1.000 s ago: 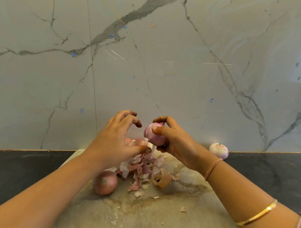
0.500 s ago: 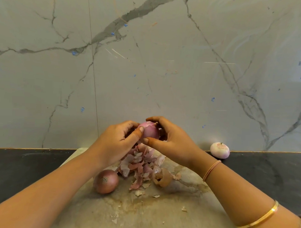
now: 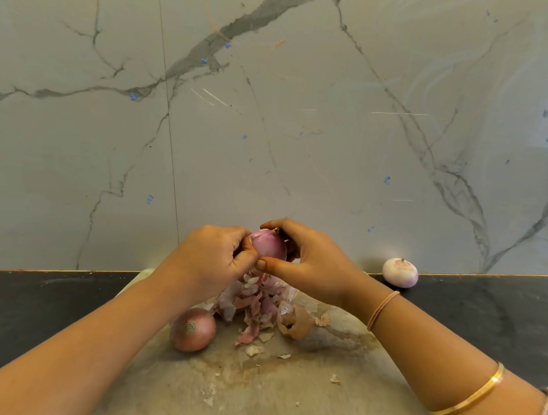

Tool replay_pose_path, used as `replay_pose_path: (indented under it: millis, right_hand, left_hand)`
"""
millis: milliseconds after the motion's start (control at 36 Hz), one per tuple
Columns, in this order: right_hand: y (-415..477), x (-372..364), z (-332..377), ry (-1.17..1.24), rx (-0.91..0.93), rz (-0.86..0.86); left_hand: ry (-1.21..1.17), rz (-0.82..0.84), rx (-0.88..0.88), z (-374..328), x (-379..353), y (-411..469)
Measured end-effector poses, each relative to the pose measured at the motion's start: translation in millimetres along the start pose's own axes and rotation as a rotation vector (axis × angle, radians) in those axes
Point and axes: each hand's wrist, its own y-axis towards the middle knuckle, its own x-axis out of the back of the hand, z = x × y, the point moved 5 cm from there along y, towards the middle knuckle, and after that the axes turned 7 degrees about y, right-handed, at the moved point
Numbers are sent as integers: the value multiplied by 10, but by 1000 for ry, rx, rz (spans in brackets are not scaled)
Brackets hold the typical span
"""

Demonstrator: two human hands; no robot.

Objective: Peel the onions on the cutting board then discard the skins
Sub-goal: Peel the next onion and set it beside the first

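Note:
A pink, partly peeled onion [image 3: 269, 245] is held above the cutting board [image 3: 260, 390]. My right hand [image 3: 311, 261] grips it from the right with thumb below and fingers over the top. My left hand [image 3: 212, 258] holds its left side, fingers curled and thumb against the skin. Under the hands lies a heap of onion skins [image 3: 257, 303]. An unpeeled brown-red onion [image 3: 193, 329] sits on the board at the left of the heap. A peeled pale onion [image 3: 400, 272] rests on the dark counter at the right, by the wall.
The black countertop [image 3: 45, 308] runs on both sides of the board. A marble wall [image 3: 269, 114] stands close behind. Small skin flakes [image 3: 335, 379] are scattered on the stained board.
My left hand dropped a strip of skin and came back against the onion. Both hands now close round it, and the onion sits a little higher and further left.

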Motion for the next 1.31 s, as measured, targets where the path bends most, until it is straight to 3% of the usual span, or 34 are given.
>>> replay_pose_path:
  millis: [361, 500, 694, 833, 1028, 1167, 1306]
  right_hand:
    - [-11, -1, 29, -25, -2, 28]
    - [-20, -12, 37, 26, -16, 47]
    - [-15, -11, 44, 167, -34, 58]
    - [-19, 4, 56, 302, -32, 59]
    - [0, 74, 6, 434, -74, -38]
    - [4, 73, -18, 446, -108, -26]
    - [-7, 43, -49, 423, -120, -1]
  left_hand:
    - [-35, -60, 88, 37, 31, 1]
    - [-208, -84, 244, 115, 39, -15]
    - [-665, -49, 579, 175, -43, -44]
    - [-723, -63, 701, 294, -91, -68]
    - [-231, -31, 388, 239, -31, -43]
    - [-248, -76, 259, 111, 4, -45]
    - [-279, -134, 284, 83, 62, -55]
